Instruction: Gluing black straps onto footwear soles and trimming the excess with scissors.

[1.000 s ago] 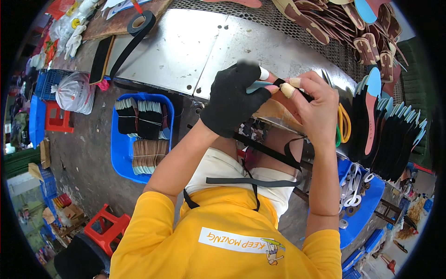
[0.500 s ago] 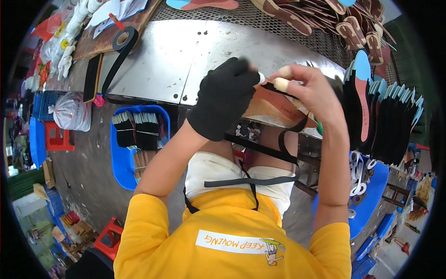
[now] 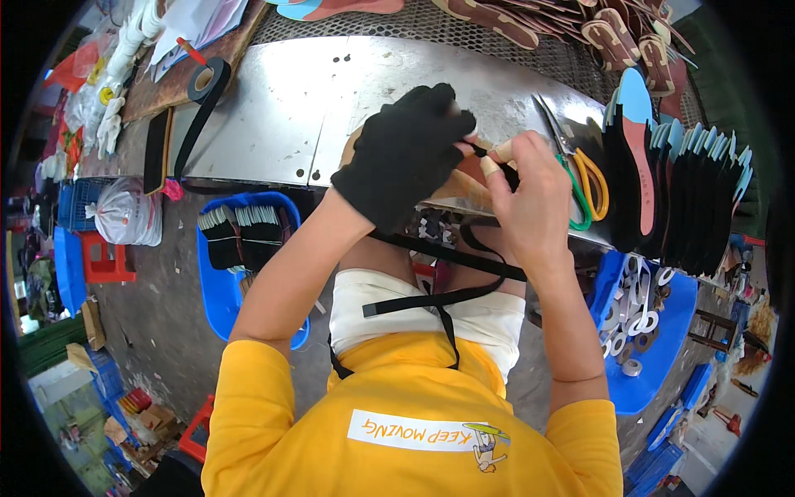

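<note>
My left hand [image 3: 406, 161], in a black glove with bare fingertips, is closed over a brown insole [image 3: 465, 192] at the bench's near edge. The glove hides much of the insole. At its right, my right hand [image 3: 530, 195] has pale covers on its thumb and forefinger. These pinch a narrow black strip [image 3: 481, 151] at the insole's edge, close to the left fingertips. A long black tape [image 3: 431, 300] loops below the hands and across my lap; whether it joins the pinched strip is hidden. Scissors [image 3: 586, 186] with green and orange handles lie right of my right hand.
Black-and-blue insoles [image 3: 683, 199] stand packed at the right bench end. Several brown pieces [image 3: 617, 41] pile on the mesh behind. A black tape roll [image 3: 207, 80] sits back left. A blue basin [image 3: 217, 311] with insole bundles and a blue tray [image 3: 658, 381] with tape rolls flank me.
My right hand has drawn in lower and left, its fingers now closer together. The scissors, mostly hidden behind it before, now show. My left hand has moved slightly left, and the tape's loop has dropped.
</note>
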A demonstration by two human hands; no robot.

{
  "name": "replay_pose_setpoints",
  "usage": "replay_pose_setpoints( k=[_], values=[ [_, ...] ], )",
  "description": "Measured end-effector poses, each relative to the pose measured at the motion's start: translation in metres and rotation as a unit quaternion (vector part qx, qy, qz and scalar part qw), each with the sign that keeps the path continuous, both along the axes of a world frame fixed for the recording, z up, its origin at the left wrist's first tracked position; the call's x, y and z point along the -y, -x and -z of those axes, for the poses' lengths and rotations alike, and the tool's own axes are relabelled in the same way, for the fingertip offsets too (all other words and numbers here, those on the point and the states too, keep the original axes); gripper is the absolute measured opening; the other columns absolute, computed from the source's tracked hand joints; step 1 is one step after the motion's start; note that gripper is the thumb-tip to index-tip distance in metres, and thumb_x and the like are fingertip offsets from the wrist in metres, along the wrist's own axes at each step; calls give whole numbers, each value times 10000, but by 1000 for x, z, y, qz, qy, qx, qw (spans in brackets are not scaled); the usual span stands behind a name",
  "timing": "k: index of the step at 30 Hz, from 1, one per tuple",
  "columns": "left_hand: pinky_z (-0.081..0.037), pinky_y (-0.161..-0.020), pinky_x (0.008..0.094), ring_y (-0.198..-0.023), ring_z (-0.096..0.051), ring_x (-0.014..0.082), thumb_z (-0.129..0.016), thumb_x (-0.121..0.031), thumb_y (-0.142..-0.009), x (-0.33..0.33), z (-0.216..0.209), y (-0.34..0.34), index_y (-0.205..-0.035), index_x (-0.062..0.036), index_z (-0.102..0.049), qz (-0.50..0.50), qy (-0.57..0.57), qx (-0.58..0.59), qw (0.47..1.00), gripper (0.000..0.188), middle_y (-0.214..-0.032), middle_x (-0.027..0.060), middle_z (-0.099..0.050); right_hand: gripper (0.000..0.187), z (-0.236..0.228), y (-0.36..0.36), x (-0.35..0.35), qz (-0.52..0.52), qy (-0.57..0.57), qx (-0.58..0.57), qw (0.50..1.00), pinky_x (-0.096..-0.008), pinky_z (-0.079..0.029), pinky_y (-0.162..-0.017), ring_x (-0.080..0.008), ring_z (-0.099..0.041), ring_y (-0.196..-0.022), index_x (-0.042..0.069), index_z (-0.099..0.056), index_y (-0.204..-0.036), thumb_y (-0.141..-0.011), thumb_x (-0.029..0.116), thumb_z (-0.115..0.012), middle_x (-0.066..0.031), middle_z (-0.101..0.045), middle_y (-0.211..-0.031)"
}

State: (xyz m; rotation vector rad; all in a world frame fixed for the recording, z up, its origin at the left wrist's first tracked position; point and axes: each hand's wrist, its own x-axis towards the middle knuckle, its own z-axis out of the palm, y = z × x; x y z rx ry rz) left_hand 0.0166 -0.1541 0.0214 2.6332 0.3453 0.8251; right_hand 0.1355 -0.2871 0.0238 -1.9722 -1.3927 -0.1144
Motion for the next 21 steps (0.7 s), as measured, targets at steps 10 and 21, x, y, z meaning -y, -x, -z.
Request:
replay_pose_setpoints(
  k=[10,21],
  values=[
    [-495,-670,365,-803,-591,284,-718,-84,-672,10,0,-28,-879,-65,-631,121,12,50,991,225,-879,80,-593,136,-22,-47,27,-63,122,-356,924,-282,-445,-502,-138,-597,-574,-2,-700,-892,-763,42,-703,-58,-648,-703],
    [-469,-614,336,-707,-557,237,-703,-61,-653,13,1,-28,-818,-93,-690,117,-31,-10,993,168,-790,36,-606,144,14,-61,76,-72,-62,-152,984,-258,-465,-609,-162,-609,-697,26,-722,-832,-693,11,-756,-58,-628,-794]
  ],
)
